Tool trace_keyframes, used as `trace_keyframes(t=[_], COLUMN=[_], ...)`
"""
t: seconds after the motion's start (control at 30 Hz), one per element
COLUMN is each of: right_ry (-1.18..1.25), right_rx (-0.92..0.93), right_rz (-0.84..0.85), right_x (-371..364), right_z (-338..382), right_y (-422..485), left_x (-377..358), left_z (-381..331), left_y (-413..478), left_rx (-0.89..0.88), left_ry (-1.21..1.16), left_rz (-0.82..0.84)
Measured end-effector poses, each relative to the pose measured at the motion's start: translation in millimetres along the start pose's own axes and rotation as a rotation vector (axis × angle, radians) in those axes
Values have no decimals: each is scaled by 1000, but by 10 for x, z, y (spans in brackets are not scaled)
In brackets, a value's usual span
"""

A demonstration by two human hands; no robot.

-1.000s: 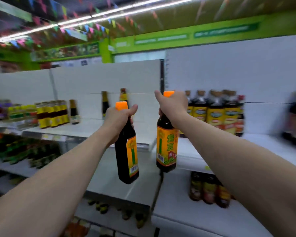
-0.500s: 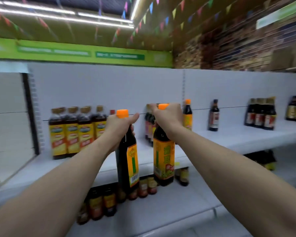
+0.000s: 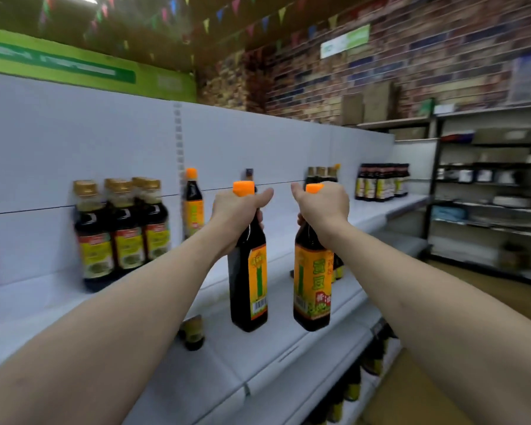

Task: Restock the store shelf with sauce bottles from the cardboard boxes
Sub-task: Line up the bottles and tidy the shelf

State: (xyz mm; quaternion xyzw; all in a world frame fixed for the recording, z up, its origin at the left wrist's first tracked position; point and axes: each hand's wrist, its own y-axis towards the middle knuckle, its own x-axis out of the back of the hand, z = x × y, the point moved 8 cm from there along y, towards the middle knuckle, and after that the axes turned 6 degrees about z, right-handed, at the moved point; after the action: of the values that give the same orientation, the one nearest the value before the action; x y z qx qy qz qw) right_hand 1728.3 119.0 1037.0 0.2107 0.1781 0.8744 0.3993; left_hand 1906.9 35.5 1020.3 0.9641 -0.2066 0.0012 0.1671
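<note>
Shelf: long white store shelf [image 3: 288, 357] with a white back panel [image 3: 74, 142]; gold-capped bottles [image 3: 120, 234] stand at left.
Room: brick-patterned wall [image 3: 411, 56], coloured pennants [image 3: 207, 24] overhead, dark rack [image 3: 488, 194] far right.
Left bottle [image 3: 247, 286]: dark sauce, orange cap, orange-green label with barcode; upright over the shelf.
Right bottle [image 3: 311, 286]: same kind, just beside it, apart.
Left hand [image 3: 236, 213]: fingers wrapped round its bottle's neck.
Right hand [image 3: 322, 207]: grasping its bottle's neck likewise.

The left hand [image 3: 236, 216] hides the neck of the left bottle [image 3: 248, 289], the right hand [image 3: 323, 210] that of the right bottle [image 3: 311, 283]. The gold-capped bottles [image 3: 120, 237] at nine o'clock are blurred, labels unreadable, like the green sign [image 3: 65, 63] at ten o'clock.
</note>
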Motion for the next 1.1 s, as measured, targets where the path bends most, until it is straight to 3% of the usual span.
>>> trace_keyframes(t=[0.23, 0.53, 0.8, 1.1], right_ry=[-125, 22, 154, 308], right_rx=[47, 43, 52, 94], right_rz=[-163, -122, 104, 457], right_x=[329, -352, -1560, -2634], right_z=[-228, -283, -482, -655], right_y=[846, 1905, 2493, 2818], left_x=[-729, -395, 374, 923], left_z=[-51, 85, 593, 895], left_y=[959, 2221, 2783, 2824], left_rx=[-76, -109, -62, 0], left_ry=[-42, 39, 124, 219], left_rz=[117, 24, -200, -536])
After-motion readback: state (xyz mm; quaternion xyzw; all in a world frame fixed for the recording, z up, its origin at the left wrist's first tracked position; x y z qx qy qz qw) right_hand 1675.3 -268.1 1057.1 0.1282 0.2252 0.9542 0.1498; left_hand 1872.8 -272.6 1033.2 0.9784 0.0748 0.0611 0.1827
